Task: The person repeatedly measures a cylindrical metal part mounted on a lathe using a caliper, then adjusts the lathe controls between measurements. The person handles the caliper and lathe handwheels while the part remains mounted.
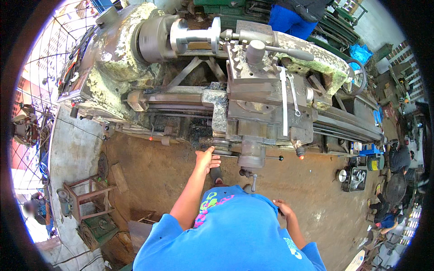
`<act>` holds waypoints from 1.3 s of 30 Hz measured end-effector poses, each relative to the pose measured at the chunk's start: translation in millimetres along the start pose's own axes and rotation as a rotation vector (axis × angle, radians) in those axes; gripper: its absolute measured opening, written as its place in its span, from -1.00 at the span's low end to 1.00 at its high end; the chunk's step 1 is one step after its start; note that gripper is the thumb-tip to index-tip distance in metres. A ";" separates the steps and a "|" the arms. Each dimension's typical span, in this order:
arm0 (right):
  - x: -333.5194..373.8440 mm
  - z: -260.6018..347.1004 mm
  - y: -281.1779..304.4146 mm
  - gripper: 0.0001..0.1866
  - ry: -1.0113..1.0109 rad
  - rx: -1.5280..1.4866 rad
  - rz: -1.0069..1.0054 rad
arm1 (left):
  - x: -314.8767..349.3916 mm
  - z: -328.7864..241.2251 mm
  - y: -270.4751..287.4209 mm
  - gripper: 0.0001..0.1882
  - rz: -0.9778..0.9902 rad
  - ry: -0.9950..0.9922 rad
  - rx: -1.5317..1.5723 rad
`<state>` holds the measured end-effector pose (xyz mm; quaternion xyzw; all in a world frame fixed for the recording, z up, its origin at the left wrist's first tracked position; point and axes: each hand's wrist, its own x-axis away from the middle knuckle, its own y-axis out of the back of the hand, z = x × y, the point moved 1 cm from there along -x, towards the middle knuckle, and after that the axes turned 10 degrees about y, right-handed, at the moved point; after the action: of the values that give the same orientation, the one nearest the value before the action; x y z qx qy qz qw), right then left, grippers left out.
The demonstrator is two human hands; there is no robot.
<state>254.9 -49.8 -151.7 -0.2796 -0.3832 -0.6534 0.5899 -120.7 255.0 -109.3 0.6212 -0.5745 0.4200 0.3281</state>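
Observation:
My left hand (207, 160) is at the handwheel (221, 147) on the front of a metal lathe's carriage. Its thumb lies at the wheel's rim and its fingers stretch out to the right, apart from each other. My right hand (282, 207) is beside my waist against the blue shirt; its fingers are partly hidden. A shiny flanged metal workpiece (195, 38) sits between the chuck (156, 39) and the tailstock centre (229, 35). The tool post (256, 52) with its long handle stands on the carriage, right of the workpiece.
A steel ruler (284, 101) and a wrench (294, 95) lie on the carriage. A ball-ended lever (273, 157) and a crank handle (254, 183) stick out near me. A wooden stool frame (90, 198) stands at left, a black crate (355, 179) at right. Other people are around the workshop.

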 end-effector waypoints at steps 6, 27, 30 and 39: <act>-20.7 37.7 -18.4 -0.54 0.225 0.470 -0.367 | -33.3 6.0 -5.1 -0.43 0.111 0.092 0.158; 6.8 295.3 -132.0 0.13 0.481 0.216 -0.426 | -50.0 10.0 -17.7 -0.45 -0.109 0.086 0.275; 4.3 297.0 -128.6 0.14 0.465 0.239 -0.394 | -61.4 15.9 -3.6 -0.64 -0.008 0.142 0.263; 4.1 303.7 -125.3 0.16 0.486 0.214 -0.346 | -88.1 -9.6 49.4 -0.74 0.087 0.349 0.213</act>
<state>104.5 201.5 -2.7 0.0176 -0.3392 -0.7477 0.5706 -169.8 296.0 -188.0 0.5446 -0.4877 0.5935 0.3367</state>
